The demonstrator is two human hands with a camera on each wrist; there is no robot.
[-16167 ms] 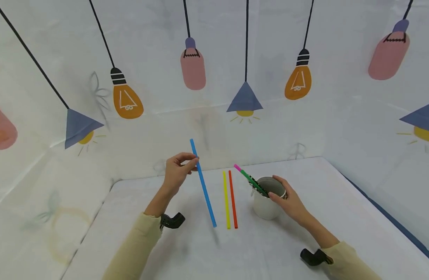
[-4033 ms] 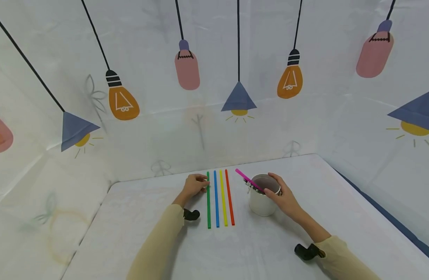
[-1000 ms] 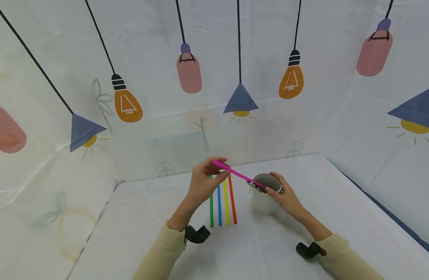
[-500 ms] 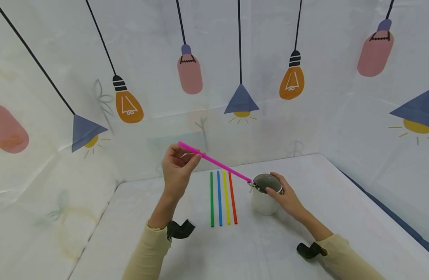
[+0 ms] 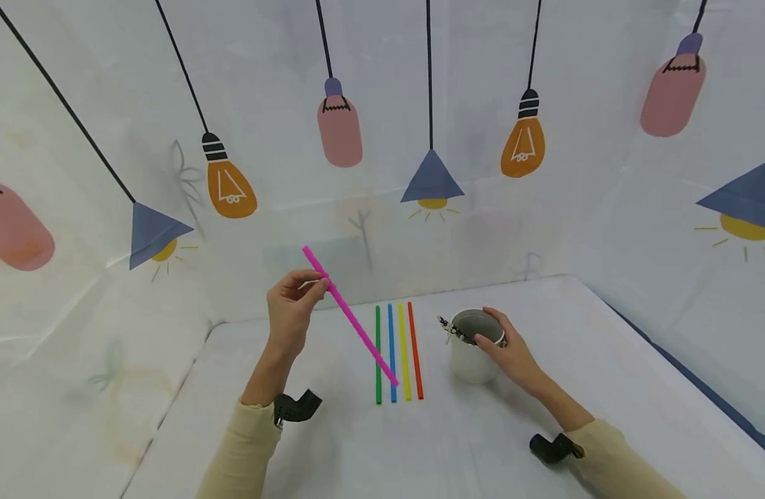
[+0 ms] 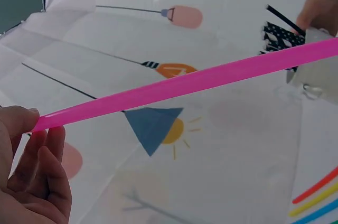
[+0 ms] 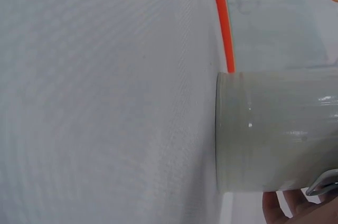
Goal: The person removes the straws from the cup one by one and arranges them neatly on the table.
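Note:
My left hand [image 5: 287,315] pinches a pink straw [image 5: 360,331] near its upper end, between thumb and fingertips. The straw slants down to the right, and its lower end overlaps the blue straw [image 5: 391,346] in the head view. To the blue straw's left lies a green straw [image 5: 377,374]; yellow [image 5: 403,339] and red [image 5: 414,346] ones lie to its right, roughly parallel. My right hand [image 5: 516,357] grips a small white pail [image 5: 470,367] by its rim, thumb at the near side. A black-and-white patterned piece [image 5: 452,328] leans out over the pail's left rim.
A white-covered table [image 5: 470,450] holds everything. Behind it rises a pale wall sheet [image 5: 382,229] printed with hanging lamps. The table's right edge [image 5: 688,381] shows dark blue beyond it. In the right wrist view, a metal loop [image 7: 323,183] sits on the pail's side.
Earlier my left hand held the blue straw, then set down the green one beside it. It has since drawn the pink straw out of the pail and moved left. My right hand keeps its grip.

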